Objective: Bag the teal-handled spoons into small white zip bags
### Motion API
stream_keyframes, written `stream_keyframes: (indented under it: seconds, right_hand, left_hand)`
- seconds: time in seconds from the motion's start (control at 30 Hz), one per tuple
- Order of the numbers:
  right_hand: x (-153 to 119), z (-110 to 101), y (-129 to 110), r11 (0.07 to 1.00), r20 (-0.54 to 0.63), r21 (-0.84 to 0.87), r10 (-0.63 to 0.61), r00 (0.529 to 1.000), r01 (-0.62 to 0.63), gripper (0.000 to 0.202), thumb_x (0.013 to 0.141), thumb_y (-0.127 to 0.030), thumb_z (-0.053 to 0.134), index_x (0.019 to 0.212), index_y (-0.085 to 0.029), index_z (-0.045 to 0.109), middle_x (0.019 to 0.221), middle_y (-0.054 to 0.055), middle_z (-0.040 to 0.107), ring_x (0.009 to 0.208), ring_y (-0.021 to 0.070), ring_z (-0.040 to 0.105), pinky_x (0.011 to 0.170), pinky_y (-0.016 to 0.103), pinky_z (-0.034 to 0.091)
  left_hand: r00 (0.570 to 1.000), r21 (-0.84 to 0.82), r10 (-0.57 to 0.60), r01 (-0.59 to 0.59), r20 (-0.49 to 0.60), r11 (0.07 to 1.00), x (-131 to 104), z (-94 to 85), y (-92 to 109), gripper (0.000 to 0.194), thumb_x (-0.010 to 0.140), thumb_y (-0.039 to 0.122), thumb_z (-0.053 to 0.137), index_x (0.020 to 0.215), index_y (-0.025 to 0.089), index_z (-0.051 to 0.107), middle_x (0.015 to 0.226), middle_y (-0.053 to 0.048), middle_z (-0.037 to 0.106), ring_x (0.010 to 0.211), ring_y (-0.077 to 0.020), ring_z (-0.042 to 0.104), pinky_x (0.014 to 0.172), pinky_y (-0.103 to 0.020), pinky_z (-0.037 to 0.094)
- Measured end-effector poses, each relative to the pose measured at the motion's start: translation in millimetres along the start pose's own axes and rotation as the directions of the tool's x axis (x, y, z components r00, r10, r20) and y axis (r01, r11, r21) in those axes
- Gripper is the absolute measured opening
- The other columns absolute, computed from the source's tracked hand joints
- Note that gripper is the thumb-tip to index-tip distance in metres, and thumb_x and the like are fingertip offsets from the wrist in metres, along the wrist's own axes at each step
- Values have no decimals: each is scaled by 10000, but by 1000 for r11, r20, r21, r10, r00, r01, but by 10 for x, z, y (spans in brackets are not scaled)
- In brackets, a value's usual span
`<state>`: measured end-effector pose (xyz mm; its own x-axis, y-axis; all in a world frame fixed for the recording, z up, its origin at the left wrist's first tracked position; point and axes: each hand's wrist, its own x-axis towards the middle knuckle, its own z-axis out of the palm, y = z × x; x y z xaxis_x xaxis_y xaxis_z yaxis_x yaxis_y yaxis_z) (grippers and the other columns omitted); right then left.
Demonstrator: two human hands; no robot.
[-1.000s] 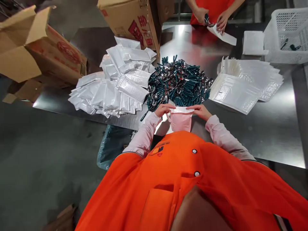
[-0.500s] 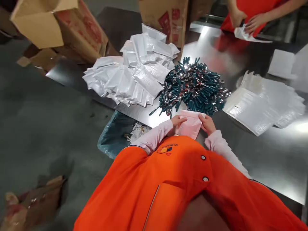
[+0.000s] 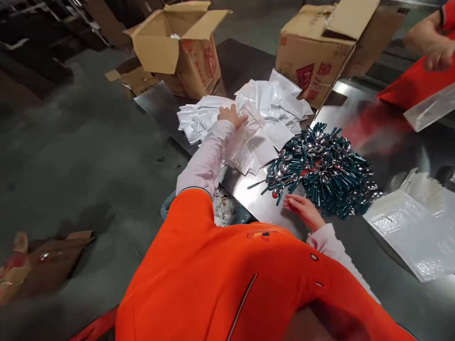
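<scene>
My left hand [image 3: 232, 116] reaches over the pile of white padded mailers [image 3: 265, 147], fingers spread and resting on a mailer at its left side. Whether its fingertips grip that mailer is hidden. Low in front of my body is my right hand [image 3: 304, 210], fingers stretched out and a little bent, with nothing visible in it. Just beyond it lies a heap of utensils [image 3: 327, 175] with dark teal handles and shiny rounded metal heads, like spoons. To its right is a stack of flat white mailers [image 3: 412, 227].
An open cardboard box [image 3: 199, 61] and another carton [image 3: 313, 61] stand behind the mailers. Below the metal table's [image 3: 245, 189] near edge sits a bag-lined bin [image 3: 225, 208] with scraps. Across the table a co-worker's hand [image 3: 439, 54] shows near a white mailer [image 3: 432, 109].
The mailer that both hands held in front of my body has left them. My left hand has moved forward and left onto the pile; the right stays low near the utensils. The view has shifted left.
</scene>
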<state>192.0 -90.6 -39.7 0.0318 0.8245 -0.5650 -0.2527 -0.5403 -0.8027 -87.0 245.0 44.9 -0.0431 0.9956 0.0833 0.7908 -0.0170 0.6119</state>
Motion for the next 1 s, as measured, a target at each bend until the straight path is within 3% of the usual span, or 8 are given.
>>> stream_keyframes:
  seconds: [0.07, 0.17, 0.2, 0.27, 0.37, 0.5, 0.63, 1.0]
  right_hand:
    - [12, 110, 87, 998, 27, -6, 65, 998, -65, 479, 503, -466, 960, 879, -221, 791, 926, 74, 794, 798, 214, 752, 768, 336, 635]
    - [35, 179, 207, 993, 43, 0, 116, 992, -117, 411, 538, -487, 946, 842, -260, 788, 943, 64, 793, 810, 223, 759, 801, 355, 640]
    - [40, 175, 238, 992, 44, -12, 127, 991, -127, 384, 567, -494, 932, 843, -268, 790, 952, 65, 792, 825, 232, 763, 825, 370, 640]
    - [50, 139, 285, 988, 46, -53, 146, 988, -144, 340, 620, -499, 904, 851, -276, 791, 958, 69, 790, 861, 252, 768, 877, 404, 634]
    - [98, 58, 331, 975, 48, -96, 205, 978, -200, 314, 631, -499, 889, 822, -276, 780, 939, 67, 791, 915, 280, 770, 925, 444, 619]
    - [257, -41, 349, 961, 27, -111, 257, 966, -253, 357, 580, -547, 886, 783, -277, 770, 924, 65, 796, 1006, 324, 757, 981, 493, 586]
    - [452, -141, 304, 938, 21, -195, 295, 955, -286, 351, 547, -573, 879, 799, -344, 793, 964, 58, 802, 1058, 356, 745, 967, 504, 583]
    - [480, -320, 418, 944, -83, -95, 310, 947, -317, 379, 553, -582, 863, 844, -349, 796, 974, 74, 803, 1071, 378, 742, 954, 512, 593]
  left_hand:
    - [1000, 208, -14, 9, 20, 978, 9, 53, -23, 1062, 671, 567, 875, 1444, -39, 474, 1514, -357, 416, 1512, -497, 220, 1205, -647, 225]
    - [977, 265, -40, -17, 208, 964, -506, 457, -79, 1170, 667, 518, 890, 1560, -25, 365, 1653, -382, 143, 1543, -511, 166, 1236, -602, 191]
    - [961, 236, -40, -26, 274, 971, -716, 620, -112, 1154, 703, 571, 848, 1572, -7, 358, 1667, -373, 96, 1554, -515, 132, 1233, -607, 191]
    - [952, 169, -43, -10, 304, 986, -1042, 910, -212, 1107, 732, 728, 744, 1548, 46, 434, 1661, -367, 145, 1541, -537, 156, 1191, -628, 247]
    - [944, 182, -50, -11, 327, 983, -1179, 1184, -440, 1141, 724, 720, 748, 1595, 79, 382, 1678, -351, 91, 1562, -536, 85, 1167, -634, 267]
    - [928, 331, -85, -43, 363, 943, -980, 1308, -740, 1152, 783, 637, 718, 1673, 155, 168, 1716, -237, -87, 1597, -455, -35, 1201, -630, 203]
    - [934, 448, -153, -8, 322, 894, -734, 1288, -876, 1098, 814, 627, 671, 1678, 209, 135, 1732, -197, -83, 1603, -423, -15, 1202, -590, 199]
    - [925, 587, -242, 25, 294, 809, 202, 863, -1113, 1087, 831, 657, 641, 1677, 200, 134, 1734, -200, -82, 1595, -411, -34, 1219, -572, 141]
